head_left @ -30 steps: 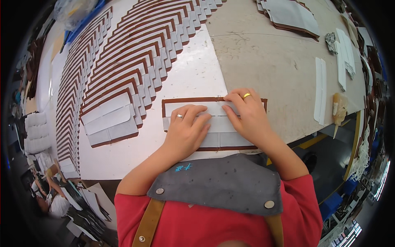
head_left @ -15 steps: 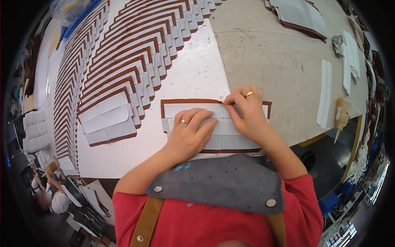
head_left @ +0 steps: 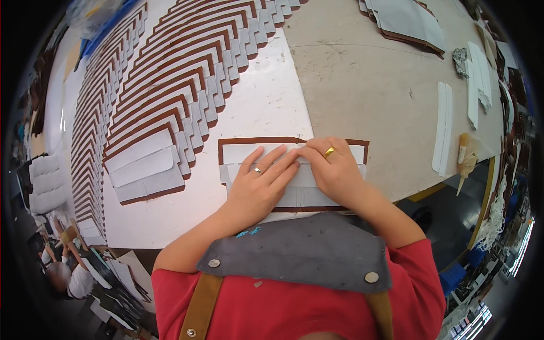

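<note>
A flat rectangular panel (head_left: 235, 153), white with a brown border, lies on the table in front of me. It looks like a leather wallet part with white backing. My left hand (head_left: 259, 181) rests on its middle, palm down with fingers stretched out. Over the right half, my right hand (head_left: 334, 170) has its fingers curled and bunched together, their tips close beside my left fingertips, just below the top brown edge. Whatever may be between those tips is hidden. A small notch or fold shows in the top edge near the fingers.
Long overlapping rows of similar brown-edged panels (head_left: 141, 164) spread across the left of the table. A stack of panels (head_left: 408, 25) sits at the far right. White strips (head_left: 442, 127) and a glue bottle (head_left: 467, 156) lie near the right edge. Another person (head_left: 76, 277) works at lower left.
My right hand has lowered from the raised pinch at the top edge onto the panel, with fingers more curled. My left fingers have straightened and reach further up the panel.
</note>
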Motion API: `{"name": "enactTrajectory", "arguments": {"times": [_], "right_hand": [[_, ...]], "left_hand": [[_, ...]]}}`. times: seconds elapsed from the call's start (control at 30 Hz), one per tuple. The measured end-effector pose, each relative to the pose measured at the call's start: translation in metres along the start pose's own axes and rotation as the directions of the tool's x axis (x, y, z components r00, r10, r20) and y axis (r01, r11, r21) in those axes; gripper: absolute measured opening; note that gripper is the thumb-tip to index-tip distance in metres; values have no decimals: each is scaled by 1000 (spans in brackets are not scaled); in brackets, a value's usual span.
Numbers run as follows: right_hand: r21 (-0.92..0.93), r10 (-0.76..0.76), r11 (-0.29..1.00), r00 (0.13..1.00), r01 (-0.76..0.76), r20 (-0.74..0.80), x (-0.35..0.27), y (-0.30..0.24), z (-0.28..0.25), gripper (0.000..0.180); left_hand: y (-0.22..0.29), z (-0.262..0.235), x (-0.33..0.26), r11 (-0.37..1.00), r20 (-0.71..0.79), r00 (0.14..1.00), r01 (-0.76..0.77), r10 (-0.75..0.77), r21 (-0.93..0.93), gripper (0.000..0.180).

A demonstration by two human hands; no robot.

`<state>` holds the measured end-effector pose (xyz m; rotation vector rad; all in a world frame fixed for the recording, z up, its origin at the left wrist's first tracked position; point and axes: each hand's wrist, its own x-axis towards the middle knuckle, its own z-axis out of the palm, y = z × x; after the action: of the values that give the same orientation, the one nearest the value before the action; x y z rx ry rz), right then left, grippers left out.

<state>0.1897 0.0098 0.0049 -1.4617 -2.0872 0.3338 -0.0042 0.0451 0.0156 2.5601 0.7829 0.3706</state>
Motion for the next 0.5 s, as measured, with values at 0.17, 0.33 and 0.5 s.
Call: {"name": "enactTrajectory", "arguments": {"times": [0.17,0.33,0.5], "right_hand": [[-72,-10,997,1000,10,-1,-25,15,-24,26],[-130,132,982,991,-135,-33,-50,30,-51,25],[44,246,969,968,-245,-37,-13,14,-42,19]], "left_hand": [[-4,-9,-5,974,22,996,92,-89,-208,33],[-18,-15,-48,960,-115,954,281,-276,24,37],[-22,-22,-55,939,-184,931,279,-316,-200,31]]}}
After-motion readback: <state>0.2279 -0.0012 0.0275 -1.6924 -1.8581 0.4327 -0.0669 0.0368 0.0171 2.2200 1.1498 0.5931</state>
